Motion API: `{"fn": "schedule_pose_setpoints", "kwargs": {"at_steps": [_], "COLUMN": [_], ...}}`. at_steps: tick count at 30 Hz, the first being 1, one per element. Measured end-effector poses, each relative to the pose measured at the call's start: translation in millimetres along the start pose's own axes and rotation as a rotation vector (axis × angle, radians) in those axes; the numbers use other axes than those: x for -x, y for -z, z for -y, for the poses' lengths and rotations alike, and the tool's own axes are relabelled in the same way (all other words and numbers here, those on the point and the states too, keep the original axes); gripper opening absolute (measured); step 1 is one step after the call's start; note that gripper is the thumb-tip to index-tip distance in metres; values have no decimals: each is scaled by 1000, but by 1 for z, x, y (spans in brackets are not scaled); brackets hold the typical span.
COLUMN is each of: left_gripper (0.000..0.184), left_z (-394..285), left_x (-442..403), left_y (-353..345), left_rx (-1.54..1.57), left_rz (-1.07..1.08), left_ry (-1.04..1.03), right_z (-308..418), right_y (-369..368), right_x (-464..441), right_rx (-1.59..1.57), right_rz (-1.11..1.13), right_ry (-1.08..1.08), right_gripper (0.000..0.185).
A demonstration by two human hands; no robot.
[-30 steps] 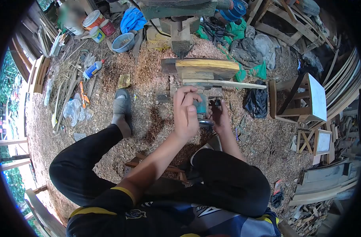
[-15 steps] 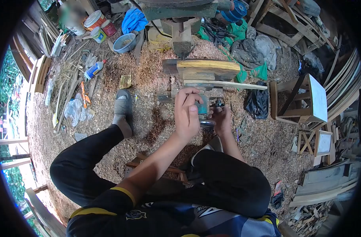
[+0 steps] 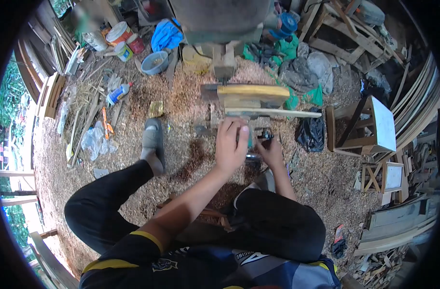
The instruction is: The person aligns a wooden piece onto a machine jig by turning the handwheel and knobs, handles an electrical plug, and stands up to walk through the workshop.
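Left hand (image 3: 232,144) grasping teal tool (image 3: 250,140) | long axis fore-aft, metal end (image 3: 252,156) rearward | right hand (image 3: 272,153): grip unclear

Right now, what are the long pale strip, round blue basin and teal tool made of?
Long pale strip: probably bare wood; dull, unpainted-looking. Round blue basin: likely plastic; smooth, even colour. Teal tool: mostly hidden, perhaps plastic or painted metal; its silvery lower part shines like bare metal.

Woodworking workshop, open to greenery (image 3: 8,106) on your left. Floor (image 3: 335,183) around you is thick with wood shavings (image 3: 176,94). Large machine (image 3: 220,21) stands ahead of you; long curved boards (image 3: 424,107) are stacked to your right, near a wooden frame (image 3: 331,129) and a heap of offcuts (image 3: 384,265).
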State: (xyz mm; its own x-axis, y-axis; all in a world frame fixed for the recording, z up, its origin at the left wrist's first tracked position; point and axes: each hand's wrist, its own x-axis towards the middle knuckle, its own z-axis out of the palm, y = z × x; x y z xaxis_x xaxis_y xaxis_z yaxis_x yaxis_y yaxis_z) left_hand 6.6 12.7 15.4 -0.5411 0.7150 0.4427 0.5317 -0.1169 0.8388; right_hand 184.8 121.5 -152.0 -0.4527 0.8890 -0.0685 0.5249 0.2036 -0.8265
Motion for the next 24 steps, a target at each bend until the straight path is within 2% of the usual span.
{"fn": "schedule_pose_setpoints", "kwargs": {"at_steps": [1, 2, 4, 6, 8, 10, 11, 13, 14, 16, 18, 20, 22, 24], "left_gripper": [27, 23, 22, 21, 21, 21, 20, 17, 17, 18, 21, 21, 22, 22], "left_z": [-3, -6, -7, -11, -13, -14, -14, -14, -13, -8, -8, -9, -5, -9], "left_x": [-1, -4, -6, -6, -6, -6, -7, -6, -6, -6, -5, -3, -3, -4], "left_y": [0, -2, -3, -2, -2, 0, 0, 0, -1, -3, 0, -8, -4, 0], "left_rx": [-53, -102, -82, -156, -149, -148, -166, -189, -192, -181, -173, -144, -165, -152], "left_rz": [8, 15, -14, 74, 62, 64, 84, 114, 106, 78, 138, -23, 24, 59], "left_ry": [28, 52, 23, 98, 71, 42, 38, 43, 30, -2, 26, -28, -93, -49], "right_z": [11, 34, 84, 132, 212, 279, 331, 413, 458, 531, 544, 557, 551, 542], "right_y": [24, 55, 114, 149, 171, 203, 202, 225, 233, 243, 259, 272, 272, 271], "right_x": [0, -8, -21, -50, -89, -155, -178, -265, -273, -331, -326, -317, -299, -272], "right_rx": [188, 192, 223, -24, -360, -630, -736, -868, -775, -815, -827, -846, -863, -874], "right_rz": [99, 70, 408, 155, 17, 136, -42, -24, -32, 202, 211, 245, 291, 336], "right_ry": [-12, 6, -103, 114, 264, 282, 450, 399, 578, 464, 522, 585, 587, 559], "right_gripper": [50, 50, 43, 36, 29, 39, 43, 51, 54, 51, 51, 52, 53, 55]}}
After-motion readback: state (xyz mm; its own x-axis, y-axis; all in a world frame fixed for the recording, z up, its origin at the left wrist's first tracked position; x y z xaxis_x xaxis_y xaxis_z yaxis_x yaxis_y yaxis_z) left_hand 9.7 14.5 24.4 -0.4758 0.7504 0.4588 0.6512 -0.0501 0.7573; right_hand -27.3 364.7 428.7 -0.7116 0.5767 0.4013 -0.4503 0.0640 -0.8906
